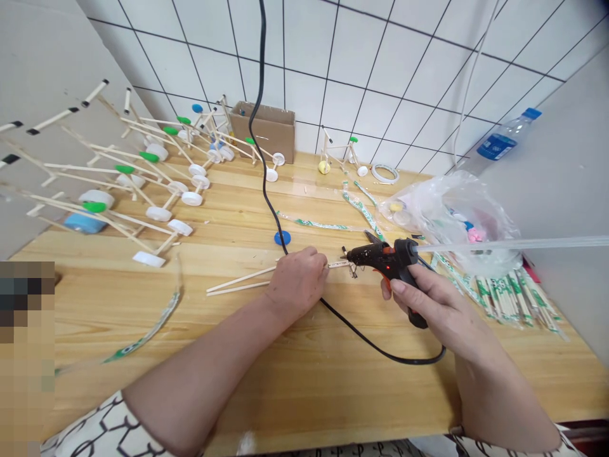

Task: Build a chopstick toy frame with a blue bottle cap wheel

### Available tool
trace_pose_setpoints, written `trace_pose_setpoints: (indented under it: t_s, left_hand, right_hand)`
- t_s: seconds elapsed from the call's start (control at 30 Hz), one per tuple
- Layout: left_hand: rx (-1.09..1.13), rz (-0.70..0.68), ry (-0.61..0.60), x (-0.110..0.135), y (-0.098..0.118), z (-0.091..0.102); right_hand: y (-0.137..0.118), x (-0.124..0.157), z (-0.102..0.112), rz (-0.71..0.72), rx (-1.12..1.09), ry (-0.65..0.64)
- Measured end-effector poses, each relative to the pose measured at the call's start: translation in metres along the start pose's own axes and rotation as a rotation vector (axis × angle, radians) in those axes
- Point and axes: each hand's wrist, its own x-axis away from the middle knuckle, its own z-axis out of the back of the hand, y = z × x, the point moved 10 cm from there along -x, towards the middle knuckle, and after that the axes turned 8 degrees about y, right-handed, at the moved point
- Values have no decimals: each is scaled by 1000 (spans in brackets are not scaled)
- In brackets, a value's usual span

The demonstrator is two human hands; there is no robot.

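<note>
My left hand (297, 279) is closed on a pair of thin wooden sticks (238, 284) that lie on the wooden table (304, 381), their tips poking out to the right of my fingers. My right hand (431, 301) grips a black glue gun (392, 260) with an orange trigger. Its nozzle touches the stick tips near my left fingers. A long clear glue stick (514, 244) juts out of the gun's back toward the right. The gun's black cord (361, 336) loops under my left wrist and runs up the tiled wall.
Several stick-and-bottle-cap models (143, 184) stand at the left and back. A blue cap (282, 238) lies mid-table. A cardboard box (269, 130), tape roll (385, 172), plastic bag of caps (451, 219), wrapped chopsticks (509, 298) and a water bottle (504, 143) sit at the back and right.
</note>
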Motion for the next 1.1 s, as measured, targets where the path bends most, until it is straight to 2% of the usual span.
trace_pose_setpoints:
  t_s: [0.4,1.1]
  left_hand:
    - [-10,12,-4,0,1,1]
    - [-3,9,6,1,0,2]
  right_hand:
    - [2,2,13,39,123,32]
    - [4,2,10,32,144,39]
